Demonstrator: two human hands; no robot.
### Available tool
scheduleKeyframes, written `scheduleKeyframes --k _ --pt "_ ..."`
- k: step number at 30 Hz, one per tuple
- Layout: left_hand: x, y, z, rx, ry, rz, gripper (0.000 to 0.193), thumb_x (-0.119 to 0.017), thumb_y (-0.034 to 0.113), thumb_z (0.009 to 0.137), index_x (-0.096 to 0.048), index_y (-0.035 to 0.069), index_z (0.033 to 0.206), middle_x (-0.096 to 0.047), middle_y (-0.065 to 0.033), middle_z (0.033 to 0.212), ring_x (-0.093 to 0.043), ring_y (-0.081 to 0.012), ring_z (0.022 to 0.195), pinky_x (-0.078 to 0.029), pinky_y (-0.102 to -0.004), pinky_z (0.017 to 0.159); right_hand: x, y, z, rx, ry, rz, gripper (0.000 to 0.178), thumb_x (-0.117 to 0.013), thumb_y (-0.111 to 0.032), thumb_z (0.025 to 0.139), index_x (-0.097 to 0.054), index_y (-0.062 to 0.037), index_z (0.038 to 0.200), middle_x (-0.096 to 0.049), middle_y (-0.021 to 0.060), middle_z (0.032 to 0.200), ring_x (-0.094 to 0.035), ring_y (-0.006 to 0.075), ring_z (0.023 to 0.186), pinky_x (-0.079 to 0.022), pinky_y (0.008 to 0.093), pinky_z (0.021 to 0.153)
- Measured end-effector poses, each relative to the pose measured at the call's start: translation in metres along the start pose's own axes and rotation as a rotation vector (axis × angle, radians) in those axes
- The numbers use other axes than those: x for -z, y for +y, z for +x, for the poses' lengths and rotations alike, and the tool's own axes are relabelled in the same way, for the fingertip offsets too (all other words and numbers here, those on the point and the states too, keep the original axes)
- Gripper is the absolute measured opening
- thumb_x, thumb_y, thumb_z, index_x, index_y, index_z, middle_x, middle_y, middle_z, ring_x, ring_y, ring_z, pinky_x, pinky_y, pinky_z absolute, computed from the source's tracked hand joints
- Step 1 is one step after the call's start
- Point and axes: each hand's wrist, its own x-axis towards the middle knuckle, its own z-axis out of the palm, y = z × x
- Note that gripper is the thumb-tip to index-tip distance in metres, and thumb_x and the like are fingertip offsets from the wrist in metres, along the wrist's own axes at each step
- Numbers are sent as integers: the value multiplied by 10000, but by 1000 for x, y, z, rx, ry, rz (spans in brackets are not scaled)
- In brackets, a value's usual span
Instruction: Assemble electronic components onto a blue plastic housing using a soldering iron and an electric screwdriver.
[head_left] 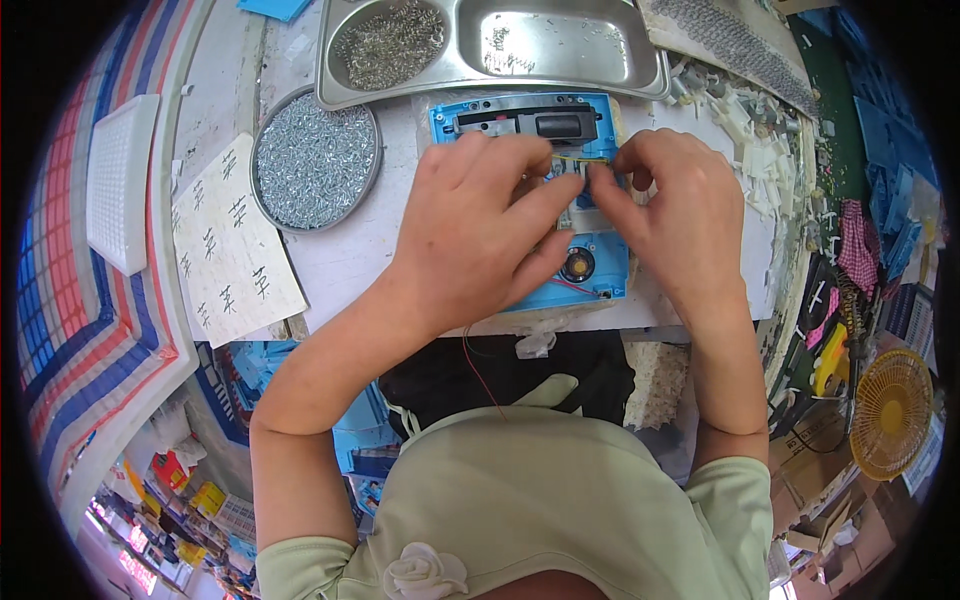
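Note:
A blue plastic casing [603,247] lies with its inside facing up on the white worktop in front of me. Near its far edge sits a black part [565,126], and a small round speaker [578,264] with thin red wires is toward the near edge. My left hand [470,215] reaches over the casing's left side, fingers curled and thumb bent in toward the middle. From the right, my right hand [685,195] brings its thumb and forefinger together over small whitish parts at the centre. Whatever the fingertips pinch is hidden by the fingers.
A round tray of silvery screws [315,160] stands left, beside a handwritten paper sheet [235,250]. Beyond the casing is a compartmented metal tray [490,88] holding small metal springs. Loose white plastic pieces [745,145] are heaped at the right. A yellow fan [893,415] is farther right.

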Motion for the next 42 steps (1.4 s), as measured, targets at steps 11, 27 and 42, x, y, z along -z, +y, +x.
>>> scheduleKeyframes --k 11,27,42 --pt "-13 -1 11 -59 87 127 286 -748 215 757 -772 145 1033 -592 -28 1035 -549 -242 1010 -315 -454 943 5 5 13 -86 -190 72 129 -717 -158 768 -677 -43 725 -664 135 719 -672 325 726 -514 439 662" --pt "-7 -20 28 -101 -6 -35 201 -794 143 738 -755 124 934 -563 -36 939 -553 -259 902 -414 -399 799 3 34 18 -347 -417 557 244 -770 -207 827 -709 24 779 -654 75 654 -593 103 620 -481 301 588" --pt "-14 -9 55 -205 -14 106 187 -776 93 734 -726 97 914 -561 -52 824 -551 -260 753 -417 -399 696 148 328 92 -554 603 -244 417 -772 -368 818 -770 -21 1050 -777 135 997 -744 279 906 -566 393 829"
